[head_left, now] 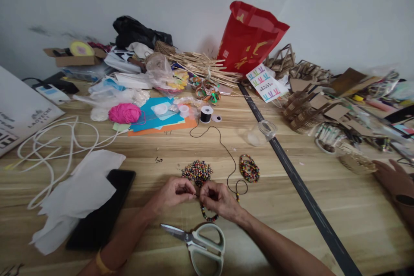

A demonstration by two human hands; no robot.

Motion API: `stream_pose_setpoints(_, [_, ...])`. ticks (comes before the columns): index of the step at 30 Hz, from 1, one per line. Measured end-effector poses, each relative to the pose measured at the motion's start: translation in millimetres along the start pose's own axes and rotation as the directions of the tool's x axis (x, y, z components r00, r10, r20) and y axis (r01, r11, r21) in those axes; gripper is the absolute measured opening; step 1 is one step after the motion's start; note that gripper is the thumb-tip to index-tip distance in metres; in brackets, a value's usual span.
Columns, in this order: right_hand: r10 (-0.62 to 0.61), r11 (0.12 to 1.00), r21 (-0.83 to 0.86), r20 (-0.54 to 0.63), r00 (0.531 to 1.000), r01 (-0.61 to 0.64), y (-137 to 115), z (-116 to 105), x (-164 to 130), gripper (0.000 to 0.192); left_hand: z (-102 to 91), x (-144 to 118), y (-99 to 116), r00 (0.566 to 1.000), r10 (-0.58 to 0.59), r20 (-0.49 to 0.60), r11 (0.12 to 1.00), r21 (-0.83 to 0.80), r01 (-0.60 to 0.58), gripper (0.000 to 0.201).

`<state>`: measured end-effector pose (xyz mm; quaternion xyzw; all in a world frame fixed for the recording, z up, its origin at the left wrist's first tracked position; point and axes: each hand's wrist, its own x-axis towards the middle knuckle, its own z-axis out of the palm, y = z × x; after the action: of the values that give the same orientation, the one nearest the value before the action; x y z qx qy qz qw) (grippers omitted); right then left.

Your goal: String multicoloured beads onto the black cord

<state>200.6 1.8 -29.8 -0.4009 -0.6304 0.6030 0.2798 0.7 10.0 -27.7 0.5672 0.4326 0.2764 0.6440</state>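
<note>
Above the table, my left hand (177, 192) is closed in a pinch, its fingertips meeting those of my right hand. What it pinches is too small to make out. My right hand (221, 200) grips a black cord strung with colourful beads; a curved beaded length (209, 217) hangs below its fingers. From there the thin cord (228, 155) loops back across the table to a black spool (206, 114). A pile of loose multicoloured beads (197, 171) lies just beyond my fingertips. Nearer to me rest scissors (197, 239) with pale handles, blades apart.
Finished-looking bead loops (249, 168) lie to the right, before a dark strip (299, 189). At left are a black tablet-like slab (100, 220), white tissue (80, 185) and cable (73, 142). Pink yarn (125, 113) and a red bag (250, 39) stand behind. Another person's hand (394, 179) rests far right.
</note>
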Motion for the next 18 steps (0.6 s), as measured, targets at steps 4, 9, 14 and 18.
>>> stream_pose_setpoints(4, [0.006,1.0,0.005,0.004,1.0,-0.006,-1.1,-0.2,-0.2,0.008,0.6,-0.3,1.0,1.0,-0.002,-0.003,1.0,0.004,0.002,0.014])
stream_pose_setpoints(9, [-0.005,1.0,-0.014,0.006,1.0,0.005,0.0,-0.6,-0.3,0.007,0.8,-0.9,2.4,1.0,-0.008,-0.005,1.0,-0.012,0.008,0.012])
stream_pose_setpoints(14, [0.001,1.0,-0.008,0.008,1.0,0.0,-0.7,0.1,0.6,0.007,0.5,-0.2,-0.1,1.0,-0.004,-0.001,1.0,-0.007,0.004,0.013])
stream_pose_setpoints(18, [-0.003,1.0,-0.015,0.004,1.0,0.003,-2.7,0.3,0.8,0.007,0.7,0.0,-0.5,1.0,-0.006,0.001,1.0,-0.006,0.006,0.012])
